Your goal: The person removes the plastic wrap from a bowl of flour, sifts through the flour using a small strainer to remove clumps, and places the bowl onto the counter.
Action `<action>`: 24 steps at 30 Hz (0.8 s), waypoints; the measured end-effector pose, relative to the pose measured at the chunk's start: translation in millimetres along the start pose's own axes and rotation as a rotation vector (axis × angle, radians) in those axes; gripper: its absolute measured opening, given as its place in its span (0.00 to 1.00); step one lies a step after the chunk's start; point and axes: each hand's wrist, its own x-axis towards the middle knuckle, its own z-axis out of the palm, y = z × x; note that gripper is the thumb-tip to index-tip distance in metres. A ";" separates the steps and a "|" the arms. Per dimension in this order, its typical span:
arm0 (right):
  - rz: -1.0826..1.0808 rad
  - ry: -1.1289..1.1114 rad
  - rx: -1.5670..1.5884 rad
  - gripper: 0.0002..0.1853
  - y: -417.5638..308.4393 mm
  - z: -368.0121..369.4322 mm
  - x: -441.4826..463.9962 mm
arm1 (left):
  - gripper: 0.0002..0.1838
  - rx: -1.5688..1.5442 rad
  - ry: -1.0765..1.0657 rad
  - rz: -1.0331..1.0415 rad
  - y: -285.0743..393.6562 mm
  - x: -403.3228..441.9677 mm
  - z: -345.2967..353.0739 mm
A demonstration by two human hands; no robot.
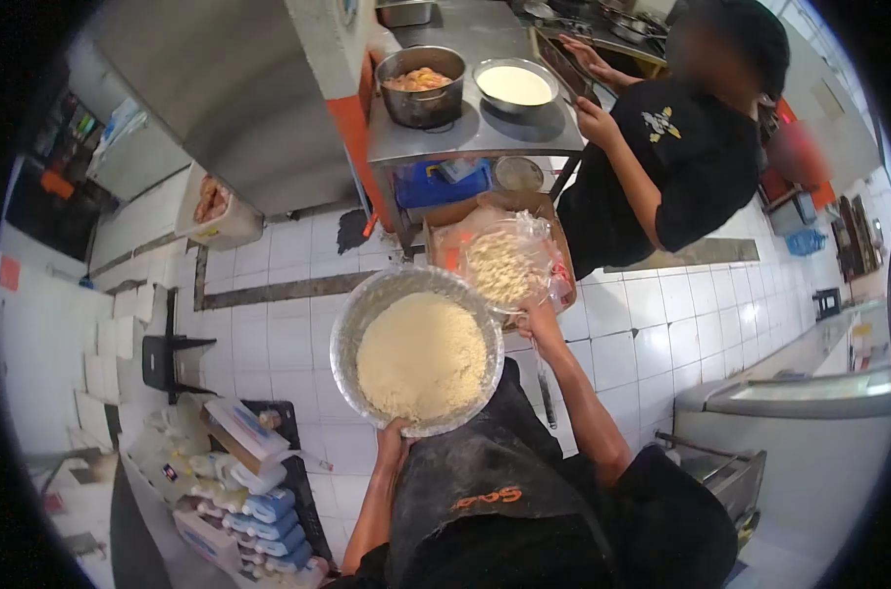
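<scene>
A wide metal bowl (344, 373) full of pale flour-like powder is in front of my apron. My left hand (394, 442) grips its near rim. My right hand (542, 329) is closed at the near edge of a round, see-through strainer-like vessel (542, 257); whether it is mesh or plastic I cannot tell. Pale yellowish lumps (500, 267) lie in that vessel, just right of the bowl and above an open cardboard box (563, 285). A thin tool with a dark handle (547, 398) hangs below my right hand; I cannot make out what it joins.
A steel table (470, 137) ahead bears a deep pot (424, 106) of orange-coloured food and a pan (516, 88) of whitish liquid. Another person (652, 147) stands to its right. At lower left are milk-like jugs (269, 525); a white freezer (799, 442) is at right.
</scene>
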 end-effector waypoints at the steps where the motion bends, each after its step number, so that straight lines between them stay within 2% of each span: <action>1: -0.050 0.072 -0.112 0.22 -1.2 -7.7 8.4 | 0.17 0.019 -0.004 -0.001 0.9 5.8 -7.8; 4: -0.706 0.508 -0.561 0.24 32.1 -26.3 59.8 | 0.13 0.062 0.013 0.026 -5.5 16.9 -29.6; 7: -0.882 0.615 -1.014 0.27 60.8 -38.2 86.2 | 0.11 0.060 0.078 0.077 -8.6 8.9 -32.7; 10: -0.799 0.519 -0.963 0.33 102.8 -66.7 131.2 | 0.10 0.079 0.029 0.025 1.8 3.6 -37.0; 12: -0.838 0.574 -1.006 0.33 95.8 -64.7 128.0 | 0.11 0.101 0.037 -0.011 5.4 7.1 -41.6; 16: -0.849 0.648 -1.063 0.34 81.9 -64.5 122.5 | 0.11 0.060 0.024 0.073 -12.3 27.6 -66.8; 19: -0.803 0.581 -0.945 0.35 66.7 -66.0 105.4 | 0.10 -0.002 0.073 0.102 -8.0 21.2 -50.6; 24: -0.890 0.653 -1.024 0.39 60.7 -65.1 88.5 | 0.11 0.044 -0.023 0.051 -0.7 21.9 -51.2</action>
